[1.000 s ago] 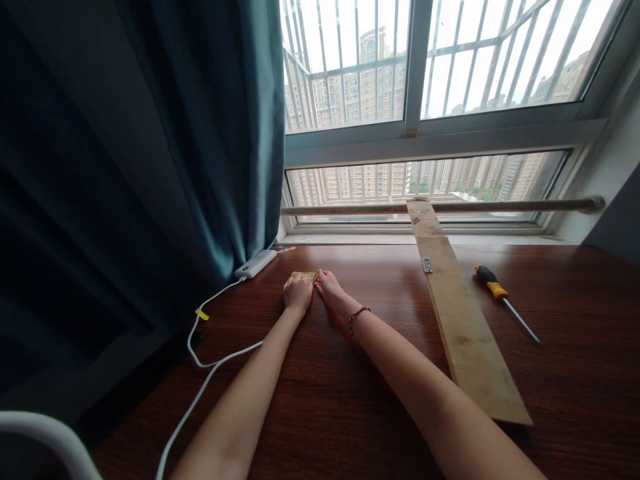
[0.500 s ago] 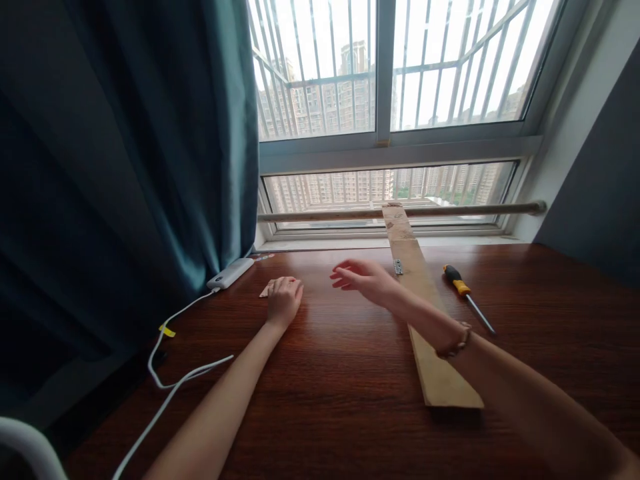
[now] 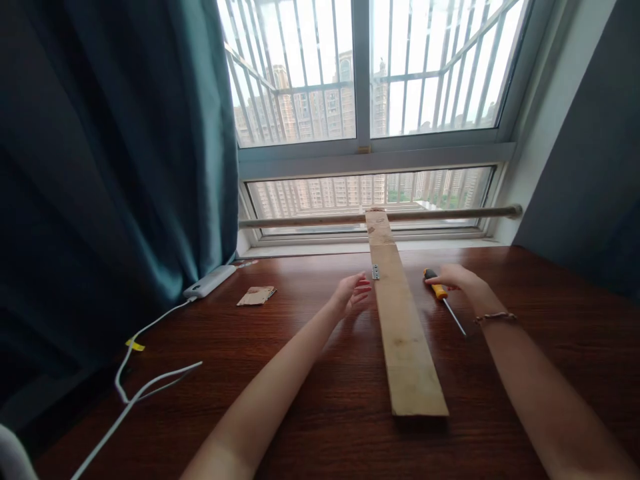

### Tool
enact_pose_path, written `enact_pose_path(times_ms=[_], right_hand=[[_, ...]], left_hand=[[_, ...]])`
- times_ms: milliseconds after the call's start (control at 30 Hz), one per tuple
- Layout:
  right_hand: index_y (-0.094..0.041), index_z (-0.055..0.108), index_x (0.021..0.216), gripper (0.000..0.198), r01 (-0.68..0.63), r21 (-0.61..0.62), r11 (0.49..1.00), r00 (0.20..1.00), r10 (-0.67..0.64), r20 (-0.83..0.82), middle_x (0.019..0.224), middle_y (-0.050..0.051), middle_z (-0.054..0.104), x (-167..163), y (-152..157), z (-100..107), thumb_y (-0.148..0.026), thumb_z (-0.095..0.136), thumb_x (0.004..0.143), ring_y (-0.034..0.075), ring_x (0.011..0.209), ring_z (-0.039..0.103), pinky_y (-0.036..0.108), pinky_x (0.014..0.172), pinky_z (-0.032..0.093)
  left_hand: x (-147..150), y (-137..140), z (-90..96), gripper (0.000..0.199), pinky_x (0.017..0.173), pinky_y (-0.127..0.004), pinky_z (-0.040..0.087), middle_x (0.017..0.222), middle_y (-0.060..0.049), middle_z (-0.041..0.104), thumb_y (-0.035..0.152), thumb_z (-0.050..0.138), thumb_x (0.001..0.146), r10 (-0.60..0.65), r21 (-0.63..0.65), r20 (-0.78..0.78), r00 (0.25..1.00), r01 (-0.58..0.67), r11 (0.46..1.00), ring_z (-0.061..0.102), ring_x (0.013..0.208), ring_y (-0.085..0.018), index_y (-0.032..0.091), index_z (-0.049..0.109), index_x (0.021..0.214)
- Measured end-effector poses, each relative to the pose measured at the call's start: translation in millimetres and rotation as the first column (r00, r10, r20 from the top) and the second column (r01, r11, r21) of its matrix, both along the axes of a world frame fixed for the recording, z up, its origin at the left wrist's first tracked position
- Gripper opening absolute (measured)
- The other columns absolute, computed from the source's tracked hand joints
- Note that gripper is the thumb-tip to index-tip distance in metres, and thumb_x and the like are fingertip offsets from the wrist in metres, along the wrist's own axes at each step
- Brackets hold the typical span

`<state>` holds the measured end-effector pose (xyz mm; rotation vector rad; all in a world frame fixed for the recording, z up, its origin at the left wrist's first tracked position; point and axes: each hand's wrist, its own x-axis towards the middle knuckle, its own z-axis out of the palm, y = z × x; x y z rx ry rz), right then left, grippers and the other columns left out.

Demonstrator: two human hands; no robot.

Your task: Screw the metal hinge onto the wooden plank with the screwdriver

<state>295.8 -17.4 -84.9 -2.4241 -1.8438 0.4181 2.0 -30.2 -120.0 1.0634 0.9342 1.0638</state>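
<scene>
A long wooden board [image 3: 403,333] lies lengthwise on the table, with a small metal hinge [image 3: 375,272] at its left edge. My left hand [image 3: 351,293] is just left of the board near the hinge, its fingers apart and holding nothing. On the board's right, my right hand [image 3: 463,277] reaches over the handle of a black and yellow screwdriver [image 3: 440,291]. Its fingers are spread about the handle, and the screwdriver still rests on the tabletop, shaft pointing toward me. Whether the fingertips touch the handle is hard to see.
A small piece of cardboard [image 3: 257,296] lies on the left of the dark wood table [image 3: 320,400]. Behind it sits a white power strip [image 3: 210,281] with a white cable [image 3: 117,427]. A blue curtain [image 3: 210,167] hangs at left; a rail [image 3: 450,214] crosses before the window.
My left hand has left the cardboard and moved right toward the hinge. My right hand has crossed over the board to the screwdriver. The view has shifted slightly to the right.
</scene>
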Motion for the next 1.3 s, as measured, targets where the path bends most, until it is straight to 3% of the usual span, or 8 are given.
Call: enact_pose_path(times_ms=[267,467,667,800,867,967,1033,1300], right_hand=[[-0.011,0.067,0.079,0.036,0.063,0.034,0.997,0.998,-0.063,-0.007,0.092,0.018,0.068,-3.1,14.0,-30.8,-0.037,0.076,0.055,0.03,0.091,0.064,0.034,0.067,0.05],[-0.013,0.068,0.079,0.029,0.118,0.075,0.99,0.992,-0.115,-0.043,0.089,0.015,0.069,-6.0,12.5,-39.1,-0.022,0.073,0.052,0.028,0.086,0.066,0.03,0.064,0.05],[-0.012,0.067,0.066,0.015,0.172,0.252,0.952,0.981,-0.141,-0.135,0.072,0.015,0.068,-4.1,4.4,-4.7,-0.023,0.069,0.056,0.029,0.082,0.065,0.031,0.065,0.049],[-0.01,0.066,0.074,0.035,0.215,0.452,0.866,0.958,-0.096,-0.271,0.07,0.015,0.068,-7.0,-7.7,38.2,-0.043,0.056,0.073,0.023,0.073,0.065,0.029,0.061,0.05],[-0.01,0.065,0.087,0.041,0.269,0.573,0.774,0.885,0.036,-0.464,0.077,0.012,0.069,-19.2,-15.7,54.0,-0.047,0.049,0.078,0.018,0.067,0.064,0.026,0.057,0.051],[-0.011,0.063,0.087,0.038,0.453,0.658,0.602,0.511,0.429,-0.745,0.079,0.008,0.069,-47.5,-25.6,63.5,-0.045,0.064,0.069,0.014,0.06,0.064,0.026,0.055,0.054],[-0.012,0.063,0.08,0.038,0.51,0.639,0.576,0.346,0.542,-0.766,0.071,0.005,0.069,-64.8,-28.6,61.9,-0.042,0.073,0.06,0.013,0.054,0.062,0.026,0.053,0.055],[-0.01,0.064,0.079,0.039,0.497,0.671,0.55,0.426,0.519,-0.741,0.067,0.004,0.067,-79.1,-26.8,50.7,-0.043,0.074,0.06,0.013,0.05,0.061,0.027,0.051,0.055]], left_hand=[[41.8,30.0,-4.3,0.018,0.052,-0.018,0.044,0.069,0.0,0.057,0.035,0.053,0.073,0.001,-0.043,0.125,0.992,0.005,0.999,0.053,0.056,-0.008,0.017,0.054,0.077],[38.7,30.2,-6.7,0.023,0.052,-0.02,0.045,0.072,-0.002,0.058,0.039,0.054,0.071,-0.039,-0.02,0.071,0.997,0.04,0.999,0.055,0.061,-0.011,0.018,0.056,0.08],[36.9,32.8,-4.8,0.024,0.05,-0.021,0.044,0.079,-0.003,0.06,0.038,0.057,0.068,-0.08,0.004,-0.049,0.996,0.081,0.997,0.056,0.063,-0.013,0.018,0.059,0.08],[37.0,35.7,-4.3,0.022,0.05,-0.02,0.041,0.077,-0.003,0.059,0.038,0.054,0.069,-0.078,0.023,-0.09,0.993,0.08,0.997,0.055,0.062,-0.012,0.017,0.058,0.076],[36.5,36.3,-4.1,0.023,0.053,-0.021,0.042,0.078,-0.004,0.06,0.038,0.054,0.069,-0.09,0.029,-0.1,0.991,0.093,0.995,0.056,0.064,-0.013,0.016,0.059,0.076],[35.6,36.4,-4.4,0.025,0.057,-0.023,0.043,0.079,-0.005,0.061,0.039,0.054,0.068,-0.102,0.034,-0.113,0.988,0.106,0.994,0.056,0.066,-0.014,0.016,0.06,0.077],[35.4,36.8,-5.3,0.026,0.056,-0.023,0.043,0.078,-0.004,0.06,0.04,0.054,0.068,-0.097,0.034,-0.122,0.988,0.101,0.994,0.056,0.065,-0.014,0.016,0.059,0.077],[36.0,39.8,-9.9,0.029,0.052,-0.024,0.041,0.078,-0.005,0.06,0.043,0.052,0.069,-0.12,0.023,-0.134,0.984,0.125,0.992,0.053,0.057,-0.013,0.017,0.059,0.078]])
